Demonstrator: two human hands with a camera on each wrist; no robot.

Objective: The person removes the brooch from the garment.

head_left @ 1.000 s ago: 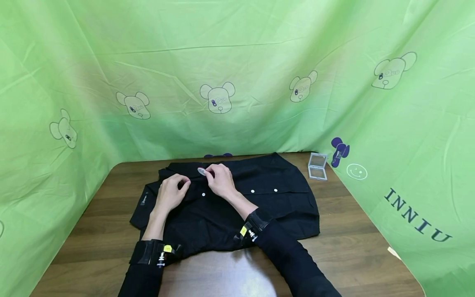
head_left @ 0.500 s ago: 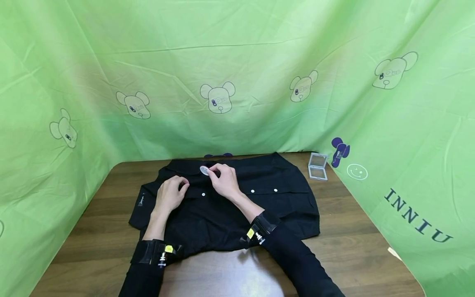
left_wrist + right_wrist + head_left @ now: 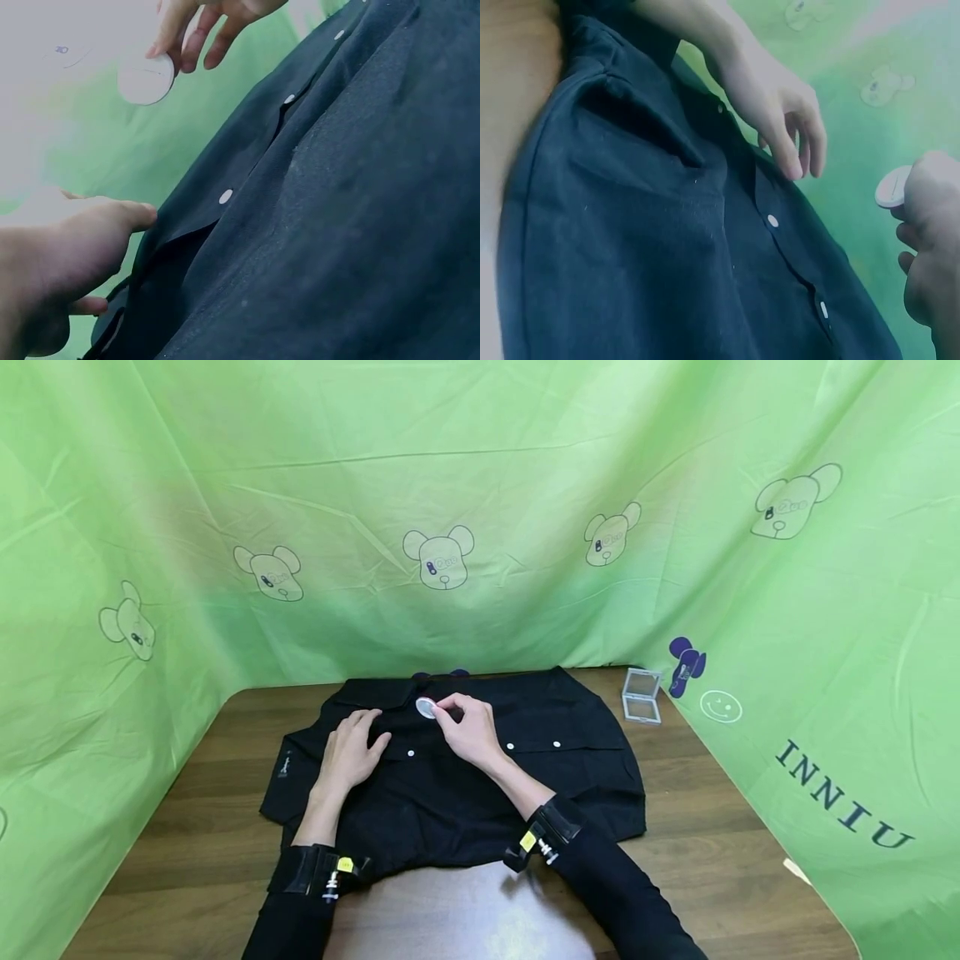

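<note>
A black button-up shirt (image 3: pixel 457 810) lies flat on the table, collar to the left, with small white buttons down its front. My right hand (image 3: pixel 471 731) pinches a round white badge (image 3: pixel 425 707) by its edge, thumb against fingers, over the upper part of the shirt. In the left wrist view a thin line crosses the pale face of the badge (image 3: pixel 144 81). My left hand (image 3: pixel 349 753) is near the collar, its fingers spread over the cloth and holding nothing. The right wrist view shows the left fingers pointing down close to the shirt front.
A small clear hinged case (image 3: pixel 642 697) stands open at the back right of the wooden table (image 3: pixel 720 860). Behind and to both sides hangs a green curtain (image 3: pixel 510 627) printed with bear heads. A small white scrap (image 3: pixel 797 871) lies at the right table edge.
My right hand has drawn the badge to the right, away from the collar. The left hand has loosened from a curled pose and spread its fingers. The collar flap now lies flatter.
</note>
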